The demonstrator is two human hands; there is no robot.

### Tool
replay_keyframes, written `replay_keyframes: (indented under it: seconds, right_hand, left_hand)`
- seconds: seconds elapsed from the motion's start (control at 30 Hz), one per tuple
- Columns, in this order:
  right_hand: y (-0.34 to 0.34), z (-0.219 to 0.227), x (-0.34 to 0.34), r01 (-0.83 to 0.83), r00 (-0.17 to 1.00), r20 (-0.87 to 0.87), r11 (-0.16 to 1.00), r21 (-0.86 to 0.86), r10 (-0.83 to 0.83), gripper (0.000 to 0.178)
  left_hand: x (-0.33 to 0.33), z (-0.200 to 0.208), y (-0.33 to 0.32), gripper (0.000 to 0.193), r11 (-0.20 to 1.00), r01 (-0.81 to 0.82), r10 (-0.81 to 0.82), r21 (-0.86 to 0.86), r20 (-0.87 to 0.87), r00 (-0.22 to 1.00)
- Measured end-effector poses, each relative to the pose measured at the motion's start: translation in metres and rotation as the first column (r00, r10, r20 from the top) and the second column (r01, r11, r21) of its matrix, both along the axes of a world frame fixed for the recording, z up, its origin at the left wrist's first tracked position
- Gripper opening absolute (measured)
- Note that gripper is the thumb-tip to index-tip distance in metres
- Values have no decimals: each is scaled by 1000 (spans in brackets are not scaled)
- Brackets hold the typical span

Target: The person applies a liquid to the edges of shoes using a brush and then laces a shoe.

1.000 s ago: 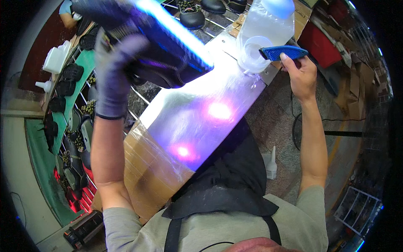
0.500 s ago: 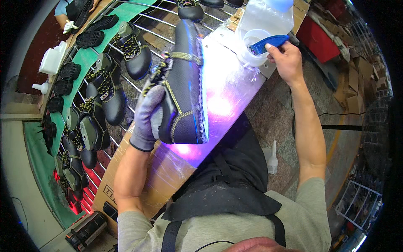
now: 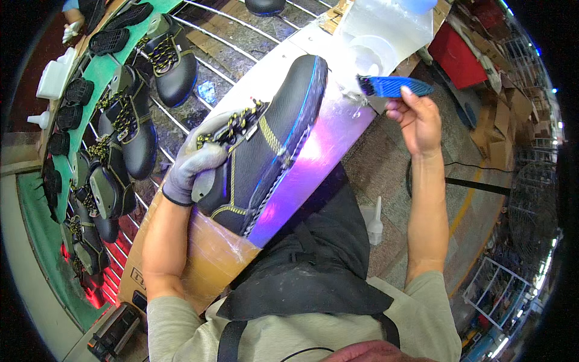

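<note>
My left hand (image 3: 192, 166), in a grey glove, is closed around the heel and lace area of a black shoe (image 3: 265, 154) with yellow stitching and yellow-black laces. The shoe is tilted over the bright bench, its toe pointing up and right and its lower edge turned rightward. My bare right hand (image 3: 421, 123) pinches a blue-handled brush (image 3: 398, 87), its dark bristles facing left. Just left of the brush stands a translucent white cup (image 3: 365, 60) beside a larger clear container (image 3: 392, 24). Glare hides part of the cup. Brush and shoe are apart.
Several black shoes (image 3: 137, 145) sit on a metal rod rack (image 3: 217, 39) at left. Black soles (image 3: 108, 41) line a green strip. Cardboard (image 3: 223, 253) covers the bench's near end. A nozzle bottle (image 3: 375, 228) is on the floor. Another person's gloved hand (image 3: 71, 31) shows far left.
The brush has come out of the cup and moved slightly right and down. My left hand has lowered the shoe and tilted its toe rightward. The whole view has shifted somewhat.
</note>
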State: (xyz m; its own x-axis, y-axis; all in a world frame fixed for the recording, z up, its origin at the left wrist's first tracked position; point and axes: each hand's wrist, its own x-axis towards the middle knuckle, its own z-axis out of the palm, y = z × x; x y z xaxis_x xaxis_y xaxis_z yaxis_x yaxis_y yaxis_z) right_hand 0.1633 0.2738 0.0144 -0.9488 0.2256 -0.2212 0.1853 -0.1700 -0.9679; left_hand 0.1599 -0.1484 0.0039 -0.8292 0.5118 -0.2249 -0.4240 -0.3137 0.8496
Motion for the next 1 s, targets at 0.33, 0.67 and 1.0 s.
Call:
replay_keyframes:
  seconds: [0.33,0.67,1.0]
  right_hand:
    - [-33,36,32,-52,870,-329,732,680,367,27]
    - [-30,53,11,-95,841,-302,671,735,450,19]
    - [-84,85,52,-50,841,-418,820,571,343,19]
  left_hand:
    - [-2,4,-11,104,977,102,-117,-187,-74,990]
    - [1,-1,-17,95,988,114,-127,-103,-125,984]
    - [6,4,-15,94,986,75,-92,-148,-110,990]
